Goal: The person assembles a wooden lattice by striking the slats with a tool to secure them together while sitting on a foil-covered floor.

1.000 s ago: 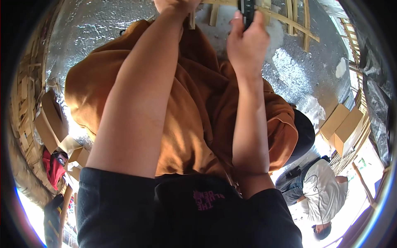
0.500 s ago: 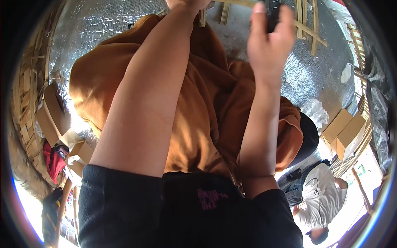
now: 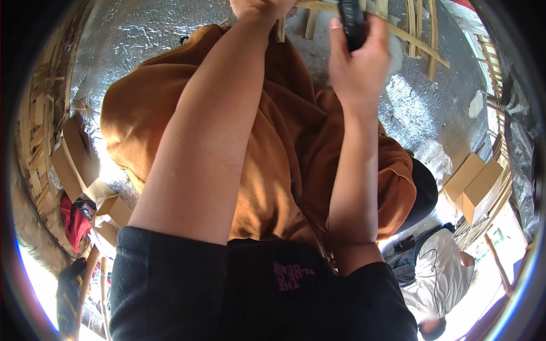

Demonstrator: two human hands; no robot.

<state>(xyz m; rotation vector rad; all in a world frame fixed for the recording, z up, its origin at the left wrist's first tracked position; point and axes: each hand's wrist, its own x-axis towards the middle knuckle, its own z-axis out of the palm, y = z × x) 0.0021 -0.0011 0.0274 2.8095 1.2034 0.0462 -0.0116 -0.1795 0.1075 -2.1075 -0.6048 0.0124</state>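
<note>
My right hand (image 3: 360,68) is closed around a black handle with a ridged grip (image 3: 352,24), whose far end runs out past the top edge. In front of it lies a frame of pale wooden strips (image 3: 418,40) on a silvery, shiny sheet (image 3: 406,96). My left hand (image 3: 263,7) reaches the top edge beside the strips. Its fingers are out of the picture, so what it holds or touches cannot be seen. Rust-brown cloth (image 3: 273,187) spreads beneath my forearms.
An open cardboard box (image 3: 472,182) stands at the right, and another cardboard box (image 3: 77,150) at the left near a red cloth (image 3: 74,224). Woven slatted walls (image 3: 40,119) edge the place. A person in a white shirt (image 3: 441,273) is at the lower right.
My right hand has shifted a little left and down with the black-handled tool. The left hand has moved slightly right. The person at lower right has changed posture.
</note>
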